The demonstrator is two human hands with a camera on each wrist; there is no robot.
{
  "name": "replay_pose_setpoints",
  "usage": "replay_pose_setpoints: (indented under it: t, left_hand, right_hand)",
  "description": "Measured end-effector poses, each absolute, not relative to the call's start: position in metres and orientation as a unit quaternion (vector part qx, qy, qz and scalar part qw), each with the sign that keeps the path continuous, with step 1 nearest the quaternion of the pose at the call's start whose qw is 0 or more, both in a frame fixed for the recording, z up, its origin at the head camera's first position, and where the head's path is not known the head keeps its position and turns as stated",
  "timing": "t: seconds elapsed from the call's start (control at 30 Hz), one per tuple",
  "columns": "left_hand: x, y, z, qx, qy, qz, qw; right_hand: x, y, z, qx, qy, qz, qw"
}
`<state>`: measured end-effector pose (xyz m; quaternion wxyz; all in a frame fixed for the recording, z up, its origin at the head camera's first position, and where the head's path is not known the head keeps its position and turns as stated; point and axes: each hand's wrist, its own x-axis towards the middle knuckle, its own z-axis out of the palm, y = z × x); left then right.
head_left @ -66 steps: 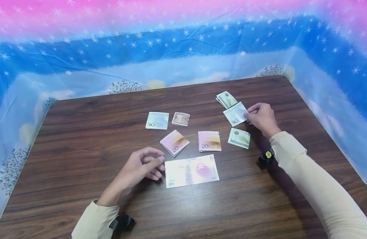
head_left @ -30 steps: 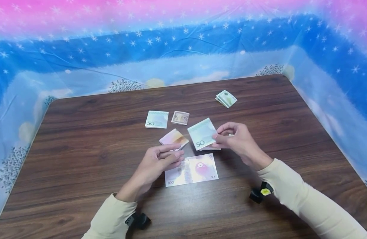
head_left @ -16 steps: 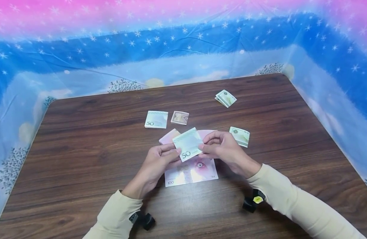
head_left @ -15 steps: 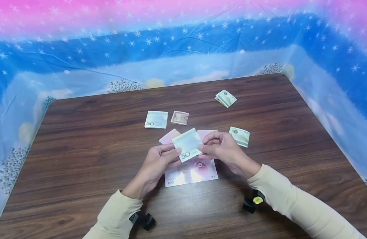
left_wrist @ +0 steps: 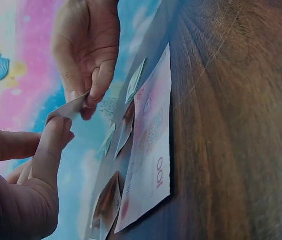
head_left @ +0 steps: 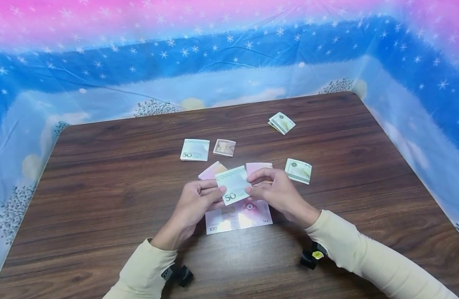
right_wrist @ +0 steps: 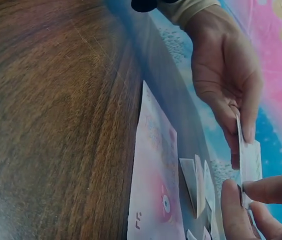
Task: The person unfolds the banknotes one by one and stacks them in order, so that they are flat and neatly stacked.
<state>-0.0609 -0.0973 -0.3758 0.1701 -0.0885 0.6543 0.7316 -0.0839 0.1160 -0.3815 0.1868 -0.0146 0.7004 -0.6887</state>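
Observation:
In the head view a folded green 50 banknote (head_left: pixel 233 185) is held up over the middle of the table. My left hand (head_left: pixel 194 202) pinches its left edge between thumb and fingers, and my right hand (head_left: pixel 279 194) pinches the right edge. Both wrist views show the folded banknote (left_wrist: pixel 63 108) seen nearly edge-on between the two hands, raised off the table. Beneath it lies an unfolded pink 100 banknote (head_left: pixel 222 223), its upper part hidden by the hands and the 50. Two folded pink banknotes, one on the left (head_left: pixel 210 171) and one on the right (head_left: pixel 258 167), are partly covered.
Farther back lie another folded 50 banknote (head_left: pixel 194 150) and a small folded brown banknote (head_left: pixel 224 148). To the right are two folded green banknotes, a farther one (head_left: pixel 282 123) and a nearer one (head_left: pixel 298 171). A patterned cloth (head_left: pixel 214 50) hangs behind the brown wooden table (head_left: pixel 102 174).
My right hand has carried the folded 50 banknote from the far right to the middle. My left hand has moved right and taken hold of its other edge.

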Motion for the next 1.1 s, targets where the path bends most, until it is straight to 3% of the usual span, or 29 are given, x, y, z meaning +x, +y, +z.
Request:
replay_pose_setpoints:
  t: [1.1]
  left_hand:
    - [-0.059,-0.096,-0.374,-0.014,0.648,0.74,0.18]
  right_hand:
    - [-0.069,0.108,-0.376,-0.057,0.689,-0.671,0.267]
